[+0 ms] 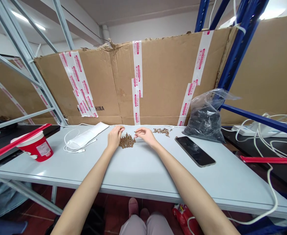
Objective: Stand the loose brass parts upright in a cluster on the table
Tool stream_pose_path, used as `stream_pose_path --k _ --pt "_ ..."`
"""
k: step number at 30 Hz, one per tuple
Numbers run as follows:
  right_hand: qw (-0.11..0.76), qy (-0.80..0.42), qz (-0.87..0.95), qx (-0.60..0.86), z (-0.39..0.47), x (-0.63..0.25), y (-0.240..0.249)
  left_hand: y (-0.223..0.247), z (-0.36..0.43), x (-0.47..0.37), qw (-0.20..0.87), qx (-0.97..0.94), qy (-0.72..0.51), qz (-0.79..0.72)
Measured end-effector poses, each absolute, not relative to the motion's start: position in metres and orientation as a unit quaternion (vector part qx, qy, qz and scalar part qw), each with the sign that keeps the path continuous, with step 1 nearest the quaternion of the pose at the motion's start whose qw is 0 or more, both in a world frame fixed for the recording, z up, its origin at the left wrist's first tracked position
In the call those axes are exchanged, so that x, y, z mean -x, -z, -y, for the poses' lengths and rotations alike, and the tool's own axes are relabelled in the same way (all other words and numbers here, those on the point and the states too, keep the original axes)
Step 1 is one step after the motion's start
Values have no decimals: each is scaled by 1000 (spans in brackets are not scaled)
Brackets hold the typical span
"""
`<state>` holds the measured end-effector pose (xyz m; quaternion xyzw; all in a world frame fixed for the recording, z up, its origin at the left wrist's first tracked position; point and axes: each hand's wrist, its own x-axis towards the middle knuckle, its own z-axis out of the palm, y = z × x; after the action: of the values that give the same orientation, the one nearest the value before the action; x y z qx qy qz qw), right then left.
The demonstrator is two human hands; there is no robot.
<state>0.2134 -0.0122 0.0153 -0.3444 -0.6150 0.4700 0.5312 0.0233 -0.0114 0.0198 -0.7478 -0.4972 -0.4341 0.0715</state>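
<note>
Small brass-coloured pieces that look like screws stand upright in a tight group (127, 141) on the pale table. My left hand (115, 135) is at the left edge of this group, its fingers pinched together; what they hold, if anything, is too small to name. On the group's right side my right hand (145, 135) has thumb and forefinger closed on a small brass-coloured screw, its tip pointing left. A loose scatter of similar pieces (162, 131) lies further right, beyond my right hand.
A black phone (195, 151) lies to the right, before a clear bag of dark items (204, 120). On the left are a red cup (39, 148), a white pouch (86, 137) and a white cable (71, 149). A cardboard wall (163, 78) rises behind the table (138, 173).
</note>
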Motion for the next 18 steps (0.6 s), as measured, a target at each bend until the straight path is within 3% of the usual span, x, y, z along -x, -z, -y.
stream_pose_path --k 13,18 --pt "478 -532 607 347 -8 -239 12 -8 -16 31 -2 553 382 740" --pt "432 -411 705 385 -13 -240 18 2 -21 42 0 519 376 768"
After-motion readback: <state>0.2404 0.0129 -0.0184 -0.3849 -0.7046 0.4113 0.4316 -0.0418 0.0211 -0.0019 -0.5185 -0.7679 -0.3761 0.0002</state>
